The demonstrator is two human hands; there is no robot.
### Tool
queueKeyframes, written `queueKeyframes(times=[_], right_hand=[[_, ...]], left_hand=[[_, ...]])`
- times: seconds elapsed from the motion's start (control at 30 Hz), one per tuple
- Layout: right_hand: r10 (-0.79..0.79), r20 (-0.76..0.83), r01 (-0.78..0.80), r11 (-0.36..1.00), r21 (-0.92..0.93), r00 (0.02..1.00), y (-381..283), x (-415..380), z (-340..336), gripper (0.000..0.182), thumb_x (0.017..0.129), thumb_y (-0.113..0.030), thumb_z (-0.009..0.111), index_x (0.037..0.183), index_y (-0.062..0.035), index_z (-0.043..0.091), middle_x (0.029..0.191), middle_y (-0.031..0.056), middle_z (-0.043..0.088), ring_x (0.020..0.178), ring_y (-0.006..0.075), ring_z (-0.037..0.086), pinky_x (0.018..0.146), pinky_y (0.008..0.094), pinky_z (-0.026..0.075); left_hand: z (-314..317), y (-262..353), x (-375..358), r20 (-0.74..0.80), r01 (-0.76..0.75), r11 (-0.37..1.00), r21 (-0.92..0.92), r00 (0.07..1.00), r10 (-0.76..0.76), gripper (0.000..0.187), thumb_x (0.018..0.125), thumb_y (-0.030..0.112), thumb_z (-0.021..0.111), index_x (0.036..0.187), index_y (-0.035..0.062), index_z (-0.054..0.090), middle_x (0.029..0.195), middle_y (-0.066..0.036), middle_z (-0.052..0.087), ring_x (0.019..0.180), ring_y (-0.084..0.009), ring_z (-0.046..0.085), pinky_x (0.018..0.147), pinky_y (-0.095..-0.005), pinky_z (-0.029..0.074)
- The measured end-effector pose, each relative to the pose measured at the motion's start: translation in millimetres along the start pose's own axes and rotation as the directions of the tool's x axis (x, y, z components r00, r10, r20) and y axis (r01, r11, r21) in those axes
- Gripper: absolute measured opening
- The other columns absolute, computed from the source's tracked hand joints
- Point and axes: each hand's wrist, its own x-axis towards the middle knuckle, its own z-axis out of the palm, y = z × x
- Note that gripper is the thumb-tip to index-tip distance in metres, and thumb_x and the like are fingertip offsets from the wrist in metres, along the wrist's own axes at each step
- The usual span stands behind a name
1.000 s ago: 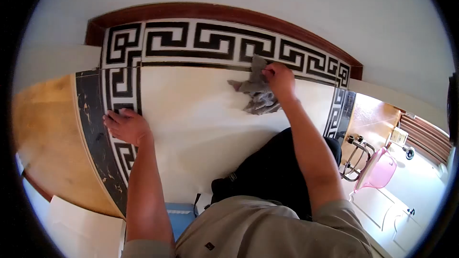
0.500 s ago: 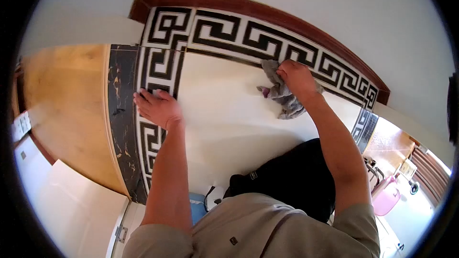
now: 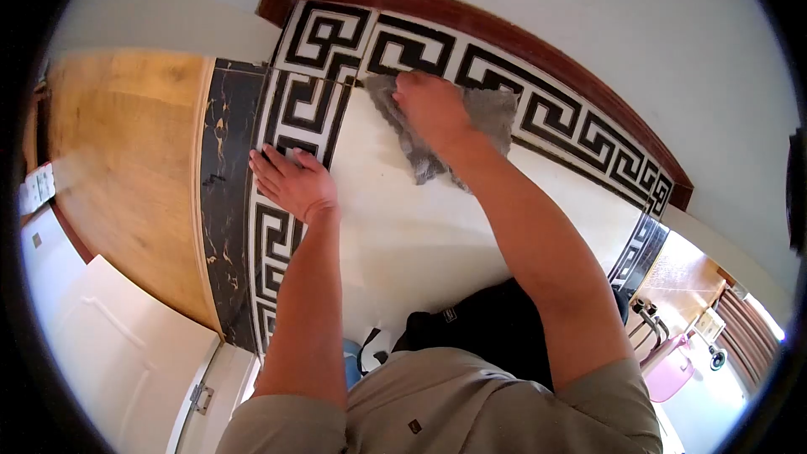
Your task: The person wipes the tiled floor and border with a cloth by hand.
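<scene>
A grey cloth lies spread against the floor, across the edge where the cream tile meets the patterned border. My right hand is closed on its upper left part and presses it down. To the left, my left hand rests flat on the black-and-white key-pattern border, fingers stretched out and holding nothing. Part of the cloth is hidden under my right hand and forearm.
A dark red baseboard runs along the white wall at the far side. Dark marble-look trim borders a wooden floor on the left, near a white door. A pink container stands at the lower right.
My right hand has moved left along the border with the cloth, which was bunched and is now spread wider. My left hand stays on the border as the view shifts slightly.
</scene>
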Motion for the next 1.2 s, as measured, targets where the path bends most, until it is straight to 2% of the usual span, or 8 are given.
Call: queueKeyframes(times=[0.13,0.3,0.4,0.5,0.6,0.77,1.03,1.2], right_hand=[[0.009,-0.013,-0.009,1.0,-0.006,1.0,36.8,-42.1,-15.2,0.013,0.086,-0.015,0.063,0.084,-0.0036,0.058,0.088,0.0155,0.064,0.086,0.0363,0.064,0.073,0.0451,0.053],[0.236,0.154,-0.209,0.963,-0.172,0.959,77.5,-96.7,-64.6,0.013,0.088,-0.014,0.058,0.093,-0.0019,0.06,0.096,0.0186,0.064,0.09,0.0367,0.065,0.077,0.046,0.055],[0.113,-0.022,-0.115,0.99,-0.087,0.993,89.1,-102.2,-54.5,0.012,0.082,-0.011,0.068,0.084,-0.0041,0.058,0.082,0.015,0.064,0.078,0.0363,0.064,0.067,0.0438,0.052],[0.096,-0.021,-0.098,0.987,-0.124,0.995,70.4,-83.0,-41.7,0.013,0.083,-0.014,0.067,0.086,-0.0038,0.059,0.084,0.0149,0.064,0.08,0.0363,0.064,0.069,0.0439,0.053],[0.031,0.067,-0.023,0.991,-0.13,0.997,34.9,-45.9,-24.9,0.017,0.089,-0.016,0.056,0.095,-0.0007,0.062,0.095,0.0202,0.065,0.088,0.0354,0.066,0.076,0.0449,0.056],[-0.007,-0.027,0.006,1.0,-0.028,1.0,-17.8,11.6,9.5,0.016,0.087,-0.019,0.062,0.087,-0.003,0.06,0.09,0.0178,0.065,0.084,0.037,0.065,0.075,0.0465,0.054],[0.135,0.118,-0.126,0.989,-0.082,0.984,43.7,-39.4,-34.3,0.019,0.082,-0.021,0.07,0.079,-0.0048,0.061,0.08,0.0161,0.067,0.077,0.0347,0.066,0.066,0.043,0.051],[0.243,0.206,-0.239,0.97,-0.04,0.948,67.6,-73.7,-63.5,0.02,0.087,-0.023,0.063,0.085,-0.0031,0.06,0.083,0.0175,0.066,0.082,0.0391,0.065,0.071,0.0481,0.052]], left_hand=[[-3.5,-0.7,0.4,0.034,-0.001,0.999,0.044,0.999,-0.001,0.055,0.098,0.034,0.04,0.141,0.0014,0.044,0.151,-0.018,0.035,0.142,-0.0329,0.03,0.116,-0.0475,0.024],[-3.6,1.0,1.0,0.033,0.009,1.0,0.019,0.999,-0.01,0.056,0.098,0.035,0.04,0.142,0.0018,0.042,0.152,-0.018,0.033,0.143,-0.0322,0.028,0.116,-0.0472,0.023],[-1.8,-1.5,0.6,0.061,0.015,0.999,0.032,0.998,-0.017,0.056,0.097,0.035,0.039,0.143,0.0018,0.041,0.152,-0.018,0.033,0.143,-0.0321,0.027,0.116,-0.0478,0.022],[-3.2,0.0,1.4,0.06,0.022,1.0,0.014,0.998,-0.022,0.056,0.097,0.035,0.039,0.143,0.0017,0.041,0.152,-0.018,0.032,0.143,-0.0323,0.027,0.116,-0.049,0.022],[-1.7,0.0,1.1,0.022,0.013,1.0,0.007,1.0,-0.014,0.055,0.098,0.034,0.039,0.141,0.0015,0.043,0.152,-0.018,0.034,0.142,-0.0328,0.029,0.116,-0.0492,0.023],[-0.1,-0.7,-0.5,-0.012,0.003,1.0,0.009,1.0,-0.003,0.053,0.097,0.033,0.04,0.14,0.0012,0.045,0.15,-0.019,0.037,0.141,-0.0337,0.032,0.115,-0.0489,0.024],[-3.6,1.2,0.5,-0.01,0.006,1.0,-0.021,1.0,-0.006,0.053,0.096,0.032,0.042,0.139,0.0013,0.045,0.15,-0.019,0.037,0.141,-0.0335,0.032,0.115,-0.0492,0.024],[-4.3,0.4,0.2,0.014,0.02,1.0,-0.016,1.0,-0.019,0.055,0.095,0.032,0.042,0.14,0.0008,0.044,0.151,-0.018,0.035,0.142,-0.0324,0.03,0.116,-0.0486,0.022]])
